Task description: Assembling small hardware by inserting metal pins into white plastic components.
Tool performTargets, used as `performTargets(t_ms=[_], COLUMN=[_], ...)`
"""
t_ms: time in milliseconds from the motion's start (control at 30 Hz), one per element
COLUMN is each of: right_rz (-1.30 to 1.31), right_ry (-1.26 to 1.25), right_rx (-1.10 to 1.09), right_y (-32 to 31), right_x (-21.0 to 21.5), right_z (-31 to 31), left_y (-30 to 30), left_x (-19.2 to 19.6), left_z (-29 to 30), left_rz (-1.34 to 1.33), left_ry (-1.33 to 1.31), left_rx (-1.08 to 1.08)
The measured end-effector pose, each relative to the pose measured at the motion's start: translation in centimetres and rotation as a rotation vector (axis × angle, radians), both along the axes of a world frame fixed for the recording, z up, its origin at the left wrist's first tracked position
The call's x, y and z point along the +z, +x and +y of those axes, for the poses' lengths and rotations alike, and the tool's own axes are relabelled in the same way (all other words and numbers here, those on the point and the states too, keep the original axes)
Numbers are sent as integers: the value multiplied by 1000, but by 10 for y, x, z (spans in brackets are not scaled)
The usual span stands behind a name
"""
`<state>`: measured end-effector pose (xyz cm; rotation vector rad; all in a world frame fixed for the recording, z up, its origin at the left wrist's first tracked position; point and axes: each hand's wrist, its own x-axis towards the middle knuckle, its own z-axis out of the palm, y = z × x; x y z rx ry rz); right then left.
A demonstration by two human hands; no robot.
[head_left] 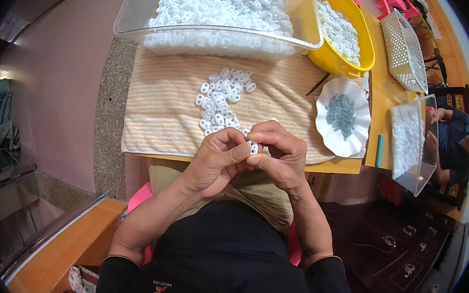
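Pinching a small white piece (253, 147) between them, left grip (222, 159) and right grip (278, 153) meet over the near edge of the towel (163, 98); piece probably light, stiff, slightly slick, best held by its rounded sides, underside and exact contact points hidden.

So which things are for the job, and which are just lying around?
Seems for the job:
small white piece between left hand and right hand
loose pile of similar pieces
clear bin and yellow basin of white pieces
probably the grey bits in the wavy dish

Seems just lying around:
holey white basket
teal stick
pink stool
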<state>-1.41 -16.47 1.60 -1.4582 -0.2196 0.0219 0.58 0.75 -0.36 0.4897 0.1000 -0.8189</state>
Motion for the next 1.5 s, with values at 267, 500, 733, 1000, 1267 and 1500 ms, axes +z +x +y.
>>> performTargets(t_ms=[267, 500, 733, 1000, 1267, 1500], right_rz=[9, -66, -329, -617, -102, -32], right_ry=[30, -237, -452, -1161, -1208, -1204], right_rx=[-3, -34, -254, -760, -40, 15], right_y=[3, 0, 16, 86, 33, 25], right_x=[5, 19, 37, 87, 37, 14], right_z=[-1, -5, -25, -108, -46, -43], left_y=[2, -2, -3, 2, -3, -4], left_x=[9, 8, 9, 11, 10, 14], left_z=[-5, -2, -3, -7, -7, -10], left_rz=[0, -17, -41, -64, -142, -192], left_ry=[1, 9, 110, 218, 308, 363], left_rx=[48, 34, 54, 78, 117, 139])
